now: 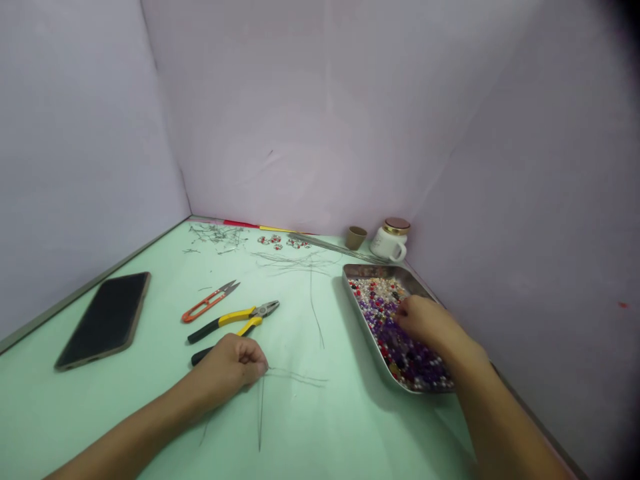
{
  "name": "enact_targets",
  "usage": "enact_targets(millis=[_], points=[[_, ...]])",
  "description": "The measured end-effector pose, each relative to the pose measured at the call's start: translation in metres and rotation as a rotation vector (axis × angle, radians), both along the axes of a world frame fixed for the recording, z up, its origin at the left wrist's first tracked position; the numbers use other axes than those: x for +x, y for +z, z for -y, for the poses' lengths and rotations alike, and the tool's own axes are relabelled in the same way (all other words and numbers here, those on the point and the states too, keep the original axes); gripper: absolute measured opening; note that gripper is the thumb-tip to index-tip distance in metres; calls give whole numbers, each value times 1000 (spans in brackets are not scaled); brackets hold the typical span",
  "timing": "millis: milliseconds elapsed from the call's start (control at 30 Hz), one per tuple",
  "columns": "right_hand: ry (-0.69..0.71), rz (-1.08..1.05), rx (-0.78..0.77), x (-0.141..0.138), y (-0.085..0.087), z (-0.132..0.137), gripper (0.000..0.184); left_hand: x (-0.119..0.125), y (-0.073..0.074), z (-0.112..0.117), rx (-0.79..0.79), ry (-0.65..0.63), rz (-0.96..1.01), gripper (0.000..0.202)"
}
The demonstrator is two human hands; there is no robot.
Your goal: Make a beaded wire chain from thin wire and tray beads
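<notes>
My left hand is closed in a pinch on thin wires. Some strands reach out to the right from its fingertips, and others point down toward the table's near side. Over a metal tray of mixed beads, my right hand has its fingers curled down among the beads. Its fingertips are hidden, so whatever they hold does not show. Purple, red, white and dark beads lie around it. Yellow-and-black pliers rest just beyond my left hand, which partly covers one handle.
Orange thread snips and a phone lie to the left. Farther back are wire scraps, several beaded pieces and loose wires. A brown cup and a lidded white mug stand behind the tray.
</notes>
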State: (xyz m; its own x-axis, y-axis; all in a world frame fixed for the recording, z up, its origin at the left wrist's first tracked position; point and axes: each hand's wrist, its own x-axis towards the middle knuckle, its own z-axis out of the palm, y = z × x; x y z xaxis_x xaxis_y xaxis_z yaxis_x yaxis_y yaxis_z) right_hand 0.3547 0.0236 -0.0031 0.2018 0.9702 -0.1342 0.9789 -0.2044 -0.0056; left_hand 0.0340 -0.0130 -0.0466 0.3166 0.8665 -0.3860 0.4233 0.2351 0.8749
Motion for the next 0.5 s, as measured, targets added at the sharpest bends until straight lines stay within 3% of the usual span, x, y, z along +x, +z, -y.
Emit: enact_targets(millis=[100,167,267,367,500], points=[[60,-44,133,-18,10,4,27,1,2,1,20,19,5,14],[161,-203,250,-39,15,11,31,1,4,1,5,32,32,13],[237,-742,259,-75,13,21,28,-3,8,0,-36,13,107,13],[69,-1293,215,-106,-2,30,26,-9,11,-1,-34,-52,199,12],[-25,-1865,-3,-134,-31,39,30,-14,10,-3,46,-92,325,17]])
